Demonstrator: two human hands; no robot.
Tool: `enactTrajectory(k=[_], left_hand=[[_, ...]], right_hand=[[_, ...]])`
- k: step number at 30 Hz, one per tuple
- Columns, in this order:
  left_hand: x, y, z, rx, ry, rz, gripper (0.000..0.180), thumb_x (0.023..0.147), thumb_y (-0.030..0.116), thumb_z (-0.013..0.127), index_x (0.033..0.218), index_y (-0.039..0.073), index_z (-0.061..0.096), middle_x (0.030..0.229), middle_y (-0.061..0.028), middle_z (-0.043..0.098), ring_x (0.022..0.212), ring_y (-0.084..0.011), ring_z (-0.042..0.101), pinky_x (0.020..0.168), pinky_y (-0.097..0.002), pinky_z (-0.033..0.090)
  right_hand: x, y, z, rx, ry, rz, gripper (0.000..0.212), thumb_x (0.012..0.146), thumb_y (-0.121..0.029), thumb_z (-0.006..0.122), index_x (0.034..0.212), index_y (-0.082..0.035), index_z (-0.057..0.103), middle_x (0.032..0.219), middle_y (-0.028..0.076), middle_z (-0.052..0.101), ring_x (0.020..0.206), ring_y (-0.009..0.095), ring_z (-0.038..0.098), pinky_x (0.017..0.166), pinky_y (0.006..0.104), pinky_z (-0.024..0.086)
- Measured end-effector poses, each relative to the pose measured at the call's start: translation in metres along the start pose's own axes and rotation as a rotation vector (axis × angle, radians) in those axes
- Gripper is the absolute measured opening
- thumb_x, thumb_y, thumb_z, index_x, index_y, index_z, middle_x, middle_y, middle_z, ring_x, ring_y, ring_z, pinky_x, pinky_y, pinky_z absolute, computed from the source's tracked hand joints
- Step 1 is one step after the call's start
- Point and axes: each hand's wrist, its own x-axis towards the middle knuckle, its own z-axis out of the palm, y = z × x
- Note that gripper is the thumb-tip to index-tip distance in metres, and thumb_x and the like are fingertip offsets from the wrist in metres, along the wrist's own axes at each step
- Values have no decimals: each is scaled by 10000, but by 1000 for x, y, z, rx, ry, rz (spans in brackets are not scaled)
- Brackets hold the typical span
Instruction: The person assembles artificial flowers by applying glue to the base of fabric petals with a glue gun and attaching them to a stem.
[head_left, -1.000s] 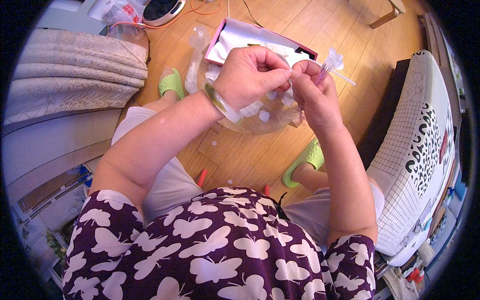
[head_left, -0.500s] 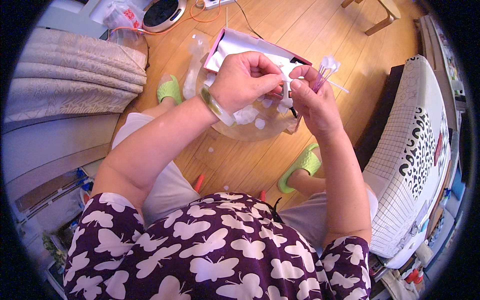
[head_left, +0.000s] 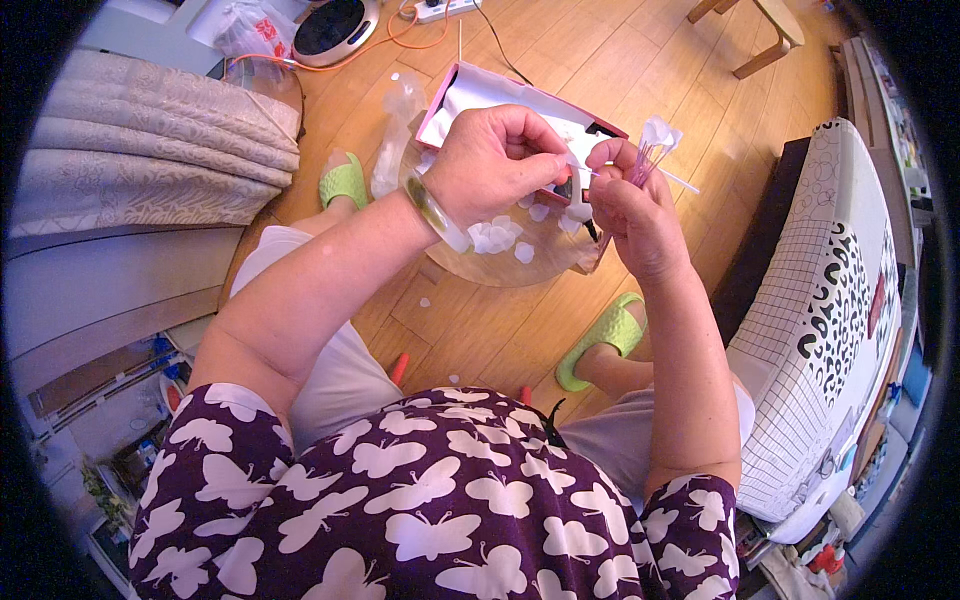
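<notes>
My left hand (head_left: 495, 165), a green-and-white bangle at its wrist, is closed in a pinch over the box. What its fingertips hold is too small to make out; a thin pale strand spans the narrow gap to the other hand. My right hand (head_left: 640, 215) grips a bundle of thin purple wire stems (head_left: 648, 165) topped with whitish translucent petals (head_left: 661, 131). Below the hands, loose white petals (head_left: 494, 236) lie on a round translucent mat (head_left: 500, 273). An open pink-edged box (head_left: 480, 88) with white lining stands just beyond, partly hidden by my hands.
Clear crumpled plastic (head_left: 388, 160) lies left of the box. A round black-topped appliance (head_left: 333, 30), an orange cord (head_left: 413, 42) and a power strip (head_left: 446, 9) are farther off. A patterned covered seat (head_left: 800, 330) borders the right, a draped cloth (head_left: 165, 145) the left. A wooden stool (head_left: 760, 30) stands far right.
My right hand has shifted slightly right, widening the gap between the hands. The white piece seen between the fingertips now shows only as a thin strand. The bundle stays in my right hand.
</notes>
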Motion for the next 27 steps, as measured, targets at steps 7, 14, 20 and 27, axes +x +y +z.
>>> enactTrajectory(k=[7,14,20,27], left_hand=[[-3,-1,2,33,-28,81,68,754,-13,594,814,3,565,813,-67,612,728,-112,598,666,-227,496],[1,-7,-2,142,-13,173,80,748,-26,564,821,6,570,909,-67,583,831,-113,559,759,-255,457],[9,0,0,310,2,442,113,723,15,604,832,24,576,998,-86,542,949,-149,511,856,-295,395],[7,6,10,491,25,504,179,697,66,662,854,30,585,1007,-99,543,959,-175,511,852,-287,386]], right_hand=[[-1,-1,0,-49,17,13,98,770,-162,526,790,-75,488,521,-77,384,420,26,305,383,185,207],[1,0,-1,-94,-5,15,113,774,-181,539,756,-79,493,538,-72,403,440,23,311,394,185,207],[3,4,2,-170,-36,-14,82,775,-132,543,785,-61,502,644,-39,480,553,33,412,482,184,315],[5,1,10,-145,-79,-17,139,800,-106,519,900,-9,518,779,23,562,715,90,532,660,232,446]])
